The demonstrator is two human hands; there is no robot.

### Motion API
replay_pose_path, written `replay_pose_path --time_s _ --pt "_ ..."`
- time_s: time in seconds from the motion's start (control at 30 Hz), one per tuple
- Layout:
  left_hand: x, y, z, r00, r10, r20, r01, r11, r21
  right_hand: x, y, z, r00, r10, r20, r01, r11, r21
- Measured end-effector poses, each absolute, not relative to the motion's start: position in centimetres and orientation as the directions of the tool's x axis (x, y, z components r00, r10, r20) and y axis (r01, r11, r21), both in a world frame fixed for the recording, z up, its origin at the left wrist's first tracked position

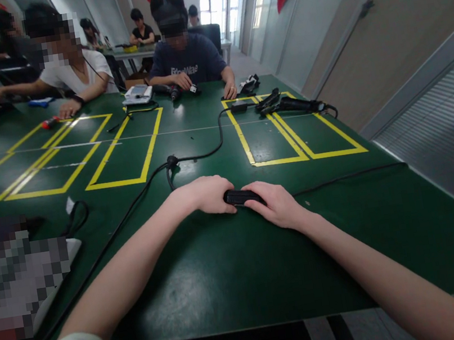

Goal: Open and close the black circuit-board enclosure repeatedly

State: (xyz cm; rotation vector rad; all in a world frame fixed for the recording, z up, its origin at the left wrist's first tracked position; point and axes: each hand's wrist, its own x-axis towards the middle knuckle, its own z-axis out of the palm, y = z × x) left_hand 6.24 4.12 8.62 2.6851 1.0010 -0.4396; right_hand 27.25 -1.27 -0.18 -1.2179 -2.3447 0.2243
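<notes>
Between my hands, just above or on the green table (pixel 210 286), is a black oblong block with cords, which looks like a power adapter (pixel 240 197). My left hand (pixel 211 194) grips its left end, thumb below and fingers above. Around its right end my right hand (pixel 274 202) is closed the same way. A thin black cord (pixel 347 176) leads from beside my right hand to the table's right edge. Behind my left hand another black cable (pixel 203 156) runs up to a dark knot or clip (pixel 171 161). My fingers hide both ends of the adapter.
Yellow tape (pixel 145 168) marks rectangles on the table. A black tool-like device (pixel 292 104) with a cable lies at the far right. A blurred flat item (pixel 56 281) lies on the left. Across the table, a person in a dark shirt (pixel 194 64) handles a small white part.
</notes>
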Motion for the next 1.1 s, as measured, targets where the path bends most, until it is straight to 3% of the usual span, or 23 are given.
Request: replay_pose_path --time_s 0.17,0.47,0.8,1.1 --pt "6.3 3.4 9.2 0.698 0.617 -0.363 0.676 -0.735 0.051 27.2 -1.5 0.1 -0.504 0.794 0.339 0.728 0.602 -0.328" --pt "6.3 2.1 10.2 0.723 0.632 -0.280 0.655 -0.755 -0.011 27.3 -2.1 0.6 -0.500 0.733 0.461 0.718 0.649 -0.253" --pt "6.5 1.7 10.6 0.746 0.614 -0.257 0.651 -0.755 0.087 27.1 -2.8 1.5 -0.507 0.687 0.521 0.696 0.683 -0.222" --pt "6.6 1.4 10.5 0.730 0.621 -0.286 0.665 -0.742 0.088 27.2 -2.7 1.4 -0.512 0.690 0.512 0.675 0.691 -0.256"
